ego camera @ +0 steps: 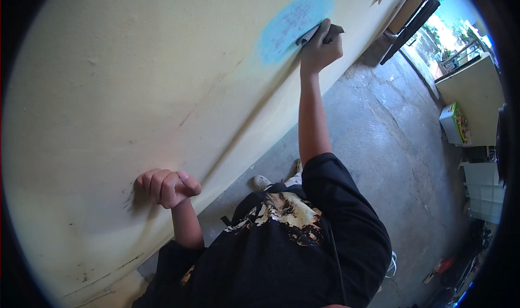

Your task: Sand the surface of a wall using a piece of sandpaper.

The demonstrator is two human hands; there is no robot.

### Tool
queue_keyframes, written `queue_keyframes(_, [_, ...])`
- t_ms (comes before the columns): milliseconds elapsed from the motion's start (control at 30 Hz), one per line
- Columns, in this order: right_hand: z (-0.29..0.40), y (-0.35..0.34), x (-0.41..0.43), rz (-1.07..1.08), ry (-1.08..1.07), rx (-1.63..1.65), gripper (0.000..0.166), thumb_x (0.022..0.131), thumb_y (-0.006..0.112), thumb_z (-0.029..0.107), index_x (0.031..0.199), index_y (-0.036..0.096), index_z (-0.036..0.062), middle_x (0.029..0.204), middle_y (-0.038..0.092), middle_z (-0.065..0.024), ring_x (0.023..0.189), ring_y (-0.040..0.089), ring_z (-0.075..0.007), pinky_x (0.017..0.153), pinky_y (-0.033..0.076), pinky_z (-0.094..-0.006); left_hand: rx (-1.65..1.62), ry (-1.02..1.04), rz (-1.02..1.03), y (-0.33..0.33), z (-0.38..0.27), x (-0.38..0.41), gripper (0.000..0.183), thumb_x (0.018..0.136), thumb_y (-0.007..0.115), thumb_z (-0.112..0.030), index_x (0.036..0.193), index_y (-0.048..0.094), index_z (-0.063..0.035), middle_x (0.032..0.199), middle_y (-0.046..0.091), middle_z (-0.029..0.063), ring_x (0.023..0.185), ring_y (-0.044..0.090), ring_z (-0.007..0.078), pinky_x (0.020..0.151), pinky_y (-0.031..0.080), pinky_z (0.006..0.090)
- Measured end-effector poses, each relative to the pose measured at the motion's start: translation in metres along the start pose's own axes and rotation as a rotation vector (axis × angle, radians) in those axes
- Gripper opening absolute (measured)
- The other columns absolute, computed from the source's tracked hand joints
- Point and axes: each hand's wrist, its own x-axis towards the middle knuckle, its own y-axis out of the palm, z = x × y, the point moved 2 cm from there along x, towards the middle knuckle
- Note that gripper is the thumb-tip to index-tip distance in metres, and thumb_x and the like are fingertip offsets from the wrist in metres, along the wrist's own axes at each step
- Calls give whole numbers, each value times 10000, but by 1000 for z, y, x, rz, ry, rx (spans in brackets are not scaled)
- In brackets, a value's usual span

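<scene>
My right hand [323,48] grips a folded dark sheet [335,30], which looks like sandpaper, against a cream painted wall [162,64]. Just above and left of its fingers is a light blue patch [294,24] on the wall, with mottled greyish marks in its middle. Lower down on the left, my left hand [168,187] is curled into a fist against the wall, and nothing shows in it. Dark scuffs mark the wall beside that fist. A thin crack runs across the wall between the two hands.
A cracked concrete floor [378,145] lies at the right of the wall's foot. A white box with a colourful side [455,123] and pale plastic drawers [483,186] stand along the right. A dark door [412,24] stands at the upper right by an opening to the outdoors. A white cable coil [392,264] lies low.
</scene>
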Motion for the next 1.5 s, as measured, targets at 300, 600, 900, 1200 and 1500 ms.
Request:
queue_keyframes(300, [-5,-2,-21,56,-119,-166,350,976,667,212,696,581,21,547,563,-99,462,536,-170,479,418,-346,3,12,-1,-2,3,0,193,743,593,-151,632,439,-114,586,466,4,502,426,183,630,327,330])
queue_keyframes(600, [-5,-15,-93,199,-352,-146,234,946,697,205,805,635,29,606,592,-89,533,554,-126,511,440,-313,-9,9,-9,-2,8,-7,180,748,598,-146,636,462,-108,591,462,4,525,441,187,624,321,333])
queue_keyframes(900, [24,-13,-121,260,-407,17,190,926,709,136,794,669,6,593,592,-99,496,573,-159,492,436,-299,14,7,-20,1,3,-3,208,755,591,-142,620,437,-104,571,454,9,504,434,187,619,318,333])
queue_keyframes(1200, [12,-13,-107,136,-177,-46,247,972,670,185,786,648,24,589,592,-65,504,523,-108,493,415,-296,16,18,-29,0,2,1,221,759,589,-144,610,430,-104,553,444,6,491,426,179,614,314,328])
queue_keyframes(1500, [18,-3,-73,84,24,-15,236,945,695,166,785,638,2,585,575,-80,526,536,-122,511,432,-297,4,42,-44,0,5,1,217,739,597,-149,605,433,-100,549,443,10,485,418,180,605,305,330])
